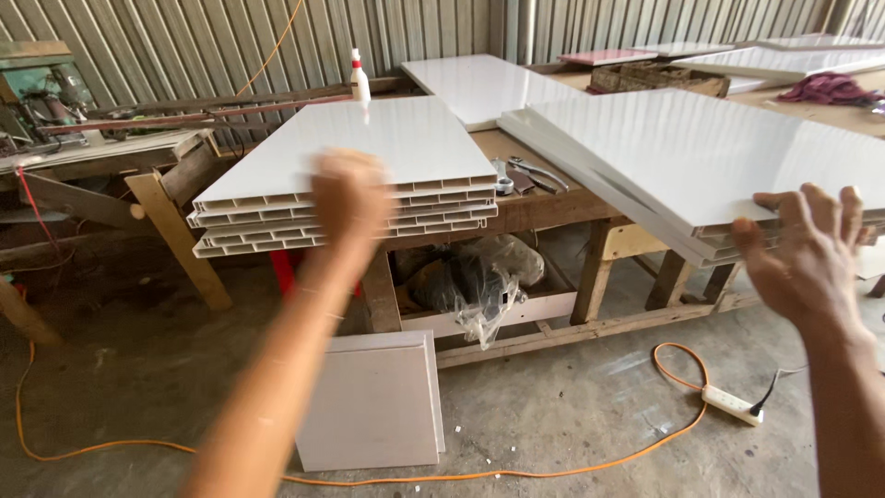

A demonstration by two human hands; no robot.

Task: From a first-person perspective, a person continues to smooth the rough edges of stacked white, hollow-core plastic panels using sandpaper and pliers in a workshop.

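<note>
My left hand (348,195) is blurred and reaches toward the front edge of a stack of white hollow-core panels (369,148) lying on a wooden workbench (535,207). I cannot tell whether it touches the stack. My right hand (808,251) is spread open, fingers apart, just in front of the near corner of a second stack of long white panels (701,157) that overhangs the bench on the right. Neither hand holds anything.
A small white panel (373,401) leans against the bench leg on the concrete floor. An orange cord (516,472) runs to a white power strip (733,404). A glue bottle (359,79), pliers (539,172) and tape sit on the bench. A plastic-wrapped bundle (475,277) lies underneath.
</note>
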